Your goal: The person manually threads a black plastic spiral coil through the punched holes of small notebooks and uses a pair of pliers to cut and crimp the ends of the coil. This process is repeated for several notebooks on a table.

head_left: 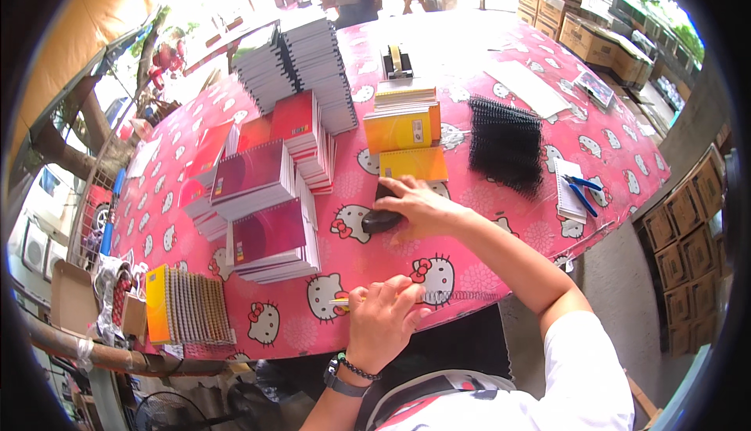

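My left hand [383,314] is closed near the table's front edge. A thin spiral coil [461,296] comes out of its right side, and a small yellow and white tip [339,302] shows on its left; the fingers hide how the two relate. My right hand [418,208] rests with bent fingers on a rounded black tool [382,220], partly hidden, its kind unclear. Just beyond lies a yellow notebook [415,165], in front of a stack of yellow-orange notebooks [403,130].
Purple notebooks [270,235], red notebooks [296,118] and tall wire-bound stacks [317,71] stand left. Yellow coil-bound notebooks [188,306] sit front left. Black coils [506,143], blue-handled pliers [580,192] on a white pad [569,188], and a tape dispenser [397,63] lie beyond my hands.
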`<state>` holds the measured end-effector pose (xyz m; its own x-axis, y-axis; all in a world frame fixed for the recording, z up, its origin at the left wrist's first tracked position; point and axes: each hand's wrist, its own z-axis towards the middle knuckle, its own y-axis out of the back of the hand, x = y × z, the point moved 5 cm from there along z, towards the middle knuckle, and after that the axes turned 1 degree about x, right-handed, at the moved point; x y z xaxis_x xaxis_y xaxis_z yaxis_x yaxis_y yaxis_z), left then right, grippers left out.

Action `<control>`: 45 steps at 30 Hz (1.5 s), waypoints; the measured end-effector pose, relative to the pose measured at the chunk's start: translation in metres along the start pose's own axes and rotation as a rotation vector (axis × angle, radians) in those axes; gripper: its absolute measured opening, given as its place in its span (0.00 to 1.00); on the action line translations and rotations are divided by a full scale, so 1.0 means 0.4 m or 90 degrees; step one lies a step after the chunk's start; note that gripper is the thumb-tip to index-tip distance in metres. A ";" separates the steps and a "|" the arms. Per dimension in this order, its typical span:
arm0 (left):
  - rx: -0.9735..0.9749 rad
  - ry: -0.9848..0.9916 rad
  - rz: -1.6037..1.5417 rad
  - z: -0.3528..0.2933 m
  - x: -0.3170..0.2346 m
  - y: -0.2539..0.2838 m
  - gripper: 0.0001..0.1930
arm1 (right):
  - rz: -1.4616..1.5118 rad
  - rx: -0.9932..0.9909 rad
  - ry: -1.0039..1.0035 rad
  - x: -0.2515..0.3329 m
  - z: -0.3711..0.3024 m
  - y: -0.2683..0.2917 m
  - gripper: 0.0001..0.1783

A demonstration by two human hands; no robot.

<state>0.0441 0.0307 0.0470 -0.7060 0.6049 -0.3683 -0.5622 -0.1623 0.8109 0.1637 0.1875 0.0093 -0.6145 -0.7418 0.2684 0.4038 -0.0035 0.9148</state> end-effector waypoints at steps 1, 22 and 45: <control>0.014 -0.013 0.004 -0.001 0.003 -0.005 0.10 | 0.003 -0.002 0.021 -0.014 0.003 -0.022 0.37; -0.031 0.038 -0.016 -0.055 0.101 0.018 0.11 | 0.836 0.158 -0.019 0.161 -0.232 0.030 0.27; -0.250 0.288 -0.674 -0.167 0.218 -0.060 0.36 | 0.621 0.136 -0.114 0.153 -0.135 0.027 0.24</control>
<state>-0.0327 0.0351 -0.0349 0.1395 0.2675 -0.9534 -0.9881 -0.0256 -0.1518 0.1670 0.1058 0.0194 -0.1816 -0.2455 0.9522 0.6648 0.6829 0.3029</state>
